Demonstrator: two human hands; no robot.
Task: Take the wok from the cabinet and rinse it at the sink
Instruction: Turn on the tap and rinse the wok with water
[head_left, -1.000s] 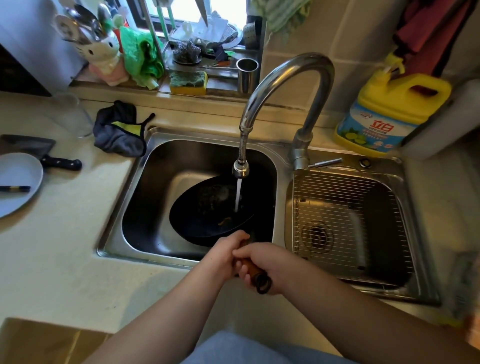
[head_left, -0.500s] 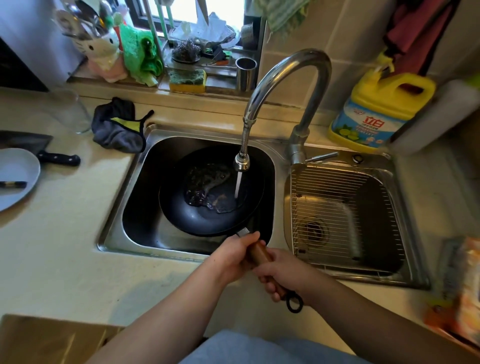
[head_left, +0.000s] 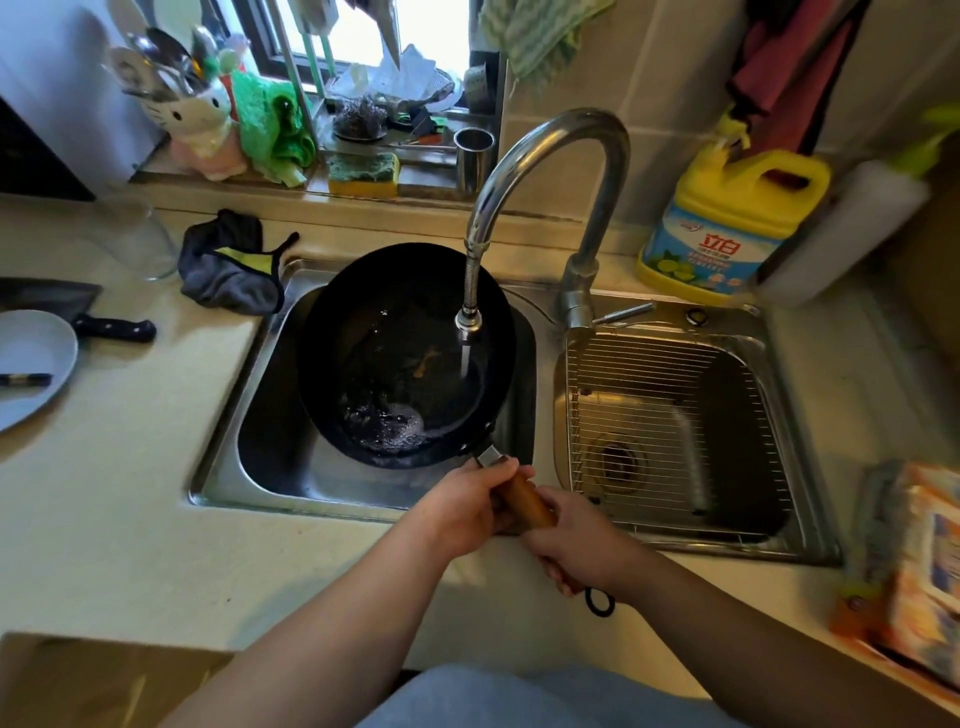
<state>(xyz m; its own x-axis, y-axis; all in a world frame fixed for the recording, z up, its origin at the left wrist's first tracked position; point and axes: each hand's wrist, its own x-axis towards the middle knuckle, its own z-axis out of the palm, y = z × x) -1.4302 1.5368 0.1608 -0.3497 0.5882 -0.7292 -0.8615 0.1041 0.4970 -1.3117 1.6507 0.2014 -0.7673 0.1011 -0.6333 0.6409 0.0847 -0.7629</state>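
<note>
A black wok (head_left: 395, 332) sits over the left basin of the steel sink (head_left: 244, 415), tilted with its far rim raised above the back edge. Water pools near its front, and a thin stream falls into it from the curved faucet (head_left: 545, 150). The wok's brown wooden handle (head_left: 524, 499) points toward me. My left hand (head_left: 462, 506) grips the handle close to the pan. My right hand (head_left: 576, 545) grips it further back, just ahead of the black hanging loop (head_left: 600, 603).
The right basin (head_left: 670, 431) holds a wire rack. A yellow detergent jug (head_left: 727, 223) stands behind it. On the left counter lie a dark cloth (head_left: 234, 265), a cleaver (head_left: 104, 325) and a grey plate (head_left: 31, 358). A sponge (head_left: 363, 174) and utensil holder (head_left: 197, 119) sit on the sill.
The wok has tipped up, its far rim rising toward the back of the basin, and the water has run to the front. Both hands stay on the handle.
</note>
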